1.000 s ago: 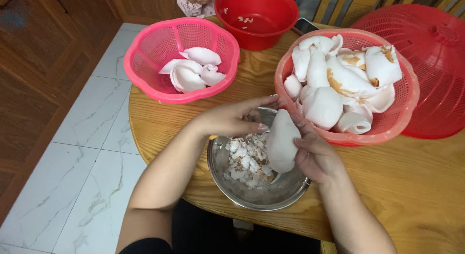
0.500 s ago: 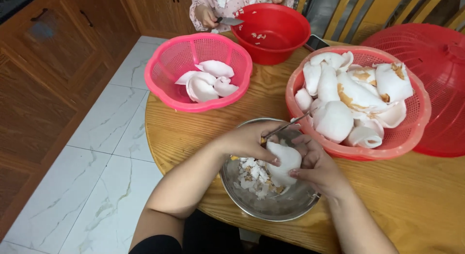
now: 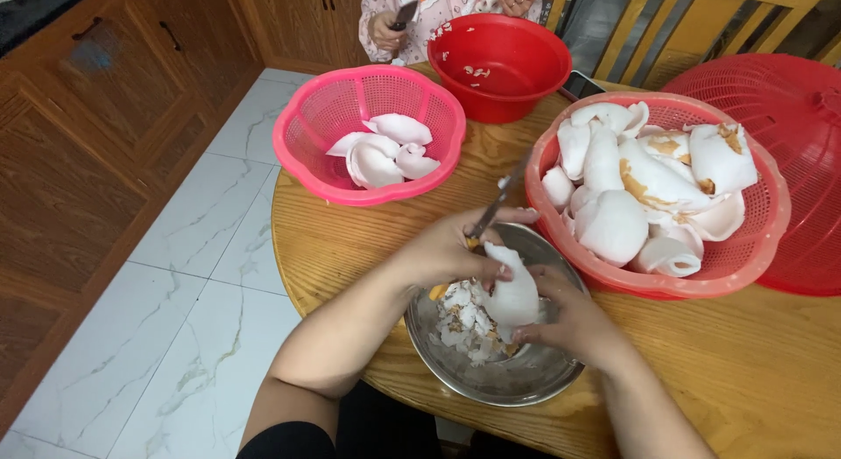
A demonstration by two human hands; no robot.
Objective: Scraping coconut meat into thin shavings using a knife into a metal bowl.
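Round wooden counter [image 3: 350, 240] is seen over white marble floor tiles [image 3: 201, 275]; wood panelling is at left.

Steel bowl [image 3: 491, 380] sits at the near counter edge, white peelings [image 3: 460, 319] inside; its far rim is hidden by both hands.

White coconut piece [image 3: 512, 293] is held over the bowl. Right hand [image 3: 574, 323] is clenched on it from below; fingertips are hidden behind the piece. Left hand [image 3: 451, 249] is closed on a knife [image 3: 499, 201], thumb pressed on the piece. Handle is mostly covered, only an orange bit showing under the palm; blade is thin and blurred, edge contact cannot be made out.

Pink basket [image 3: 302, 161] holds a few white pieces. Orange-red basket [image 3: 753, 257], just beside the bowl, is heaped with white pieces, some brown-stained. Red mesh cover [image 3: 788, 100] is cut off at right. Red basin [image 3: 499, 82] is at the far edge, a few scraps inside.

Another person is cut off at top: one hand [image 3: 385, 30] with a dark knife, face out of frame.
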